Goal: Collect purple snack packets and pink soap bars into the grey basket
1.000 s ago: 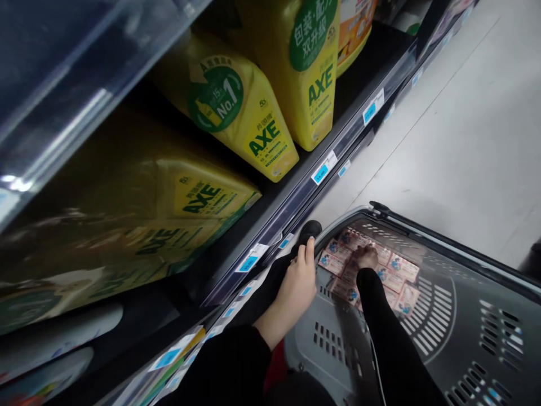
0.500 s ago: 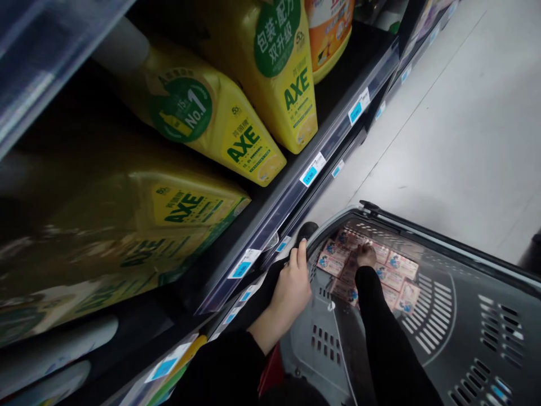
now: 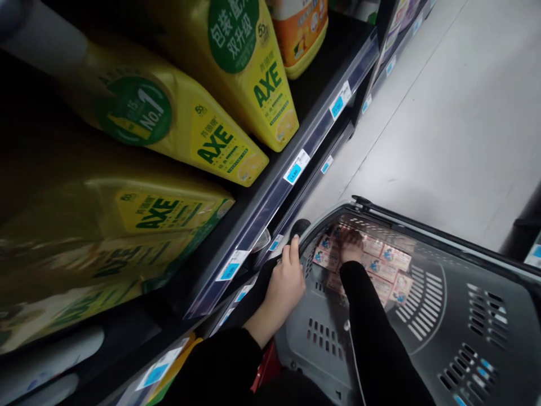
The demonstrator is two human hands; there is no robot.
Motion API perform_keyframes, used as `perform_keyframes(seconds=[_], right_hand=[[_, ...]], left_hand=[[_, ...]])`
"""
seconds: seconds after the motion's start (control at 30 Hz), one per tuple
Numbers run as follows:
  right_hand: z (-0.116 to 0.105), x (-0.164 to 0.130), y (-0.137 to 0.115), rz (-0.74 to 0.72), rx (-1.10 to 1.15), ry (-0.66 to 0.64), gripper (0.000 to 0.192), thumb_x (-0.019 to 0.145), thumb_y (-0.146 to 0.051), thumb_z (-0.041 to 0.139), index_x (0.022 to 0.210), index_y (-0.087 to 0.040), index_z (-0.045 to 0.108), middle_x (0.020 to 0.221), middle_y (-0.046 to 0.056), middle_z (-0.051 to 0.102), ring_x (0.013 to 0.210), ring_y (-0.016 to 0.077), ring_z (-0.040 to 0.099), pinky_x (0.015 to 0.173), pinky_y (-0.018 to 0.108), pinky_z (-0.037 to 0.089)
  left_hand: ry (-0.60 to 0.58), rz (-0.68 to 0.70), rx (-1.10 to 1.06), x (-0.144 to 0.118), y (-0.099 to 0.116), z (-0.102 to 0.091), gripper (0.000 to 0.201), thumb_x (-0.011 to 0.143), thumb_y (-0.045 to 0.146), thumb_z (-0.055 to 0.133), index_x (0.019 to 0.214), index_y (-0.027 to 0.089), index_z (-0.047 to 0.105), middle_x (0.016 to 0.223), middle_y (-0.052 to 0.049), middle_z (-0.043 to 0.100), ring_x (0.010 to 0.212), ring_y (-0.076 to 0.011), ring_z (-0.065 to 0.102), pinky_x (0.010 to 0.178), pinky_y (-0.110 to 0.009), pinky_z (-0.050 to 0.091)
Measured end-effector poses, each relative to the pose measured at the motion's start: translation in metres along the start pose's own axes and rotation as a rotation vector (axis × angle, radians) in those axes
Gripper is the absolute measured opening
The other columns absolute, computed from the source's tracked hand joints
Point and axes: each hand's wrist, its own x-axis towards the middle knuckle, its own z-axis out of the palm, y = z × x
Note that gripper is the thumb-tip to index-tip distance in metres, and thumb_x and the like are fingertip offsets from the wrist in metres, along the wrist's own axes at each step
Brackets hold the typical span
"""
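Note:
My left hand (image 3: pixel 288 279) has its fingers curled over the left rim of a grey plastic shopping basket (image 3: pixel 465 268). Down inside the basket, my right hand (image 3: pixel 351 247) lies over a layer of small pink-and-white packs (image 3: pixel 396 257) with blue figures printed on them. Its fingers look stretched out on the packs at the far left end, though they are dim and partly blurred. What sits directly beneath that palm is hidden. The packs lie flat, side by side, on the slotted basket floor.
A store shelf on the left holds large yellow AXE bottles (image 3: pixel 215 141) and an orange-labelled bottle (image 3: pixel 302 34). Price tags (image 3: pixel 296 167) line the shelf edge (image 3: pixel 313 132), close beside the basket. Pale floor (image 3: pixel 443 124) extends beyond the basket.
My right hand has moved left across the packs, and its fingers have spread from a more closed shape. My left hand stays on the rim. The view has shifted slightly.

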Motion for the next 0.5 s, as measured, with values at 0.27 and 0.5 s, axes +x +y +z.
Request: perform_keyframes(seconds=[0.27,0.5], right_hand=[[0.006,0.015,0.005,-0.244,-0.089,0.032,0.049,0.082,-0.003,0.032,0.126,-0.002,0.052,0.123,0.026,0.058,0.120,0.0307,0.053,0.099,0.057,0.042],[-0.001,0.013,0.003,-0.279,-0.215,0.016,0.050,0.081,0.000,0.032,0.127,0.002,0.051,0.122,0.032,0.055,0.119,0.0363,0.052,0.097,0.063,0.039]], left_hand=[[0.011,0.009,-0.017,0.003,0.004,0.001,0.065,0.083,0.006,0.041,0.144,0.008,0.017,0.132,-0.024,0.044,0.106,-0.0299,0.060,0.079,-0.038,0.053],[-0.038,-0.025,-0.060,0.003,0.008,-0.002,0.071,0.078,0.003,0.043,0.144,0.011,0.019,0.130,-0.021,0.047,0.108,-0.0287,0.059,0.082,-0.035,0.052]])
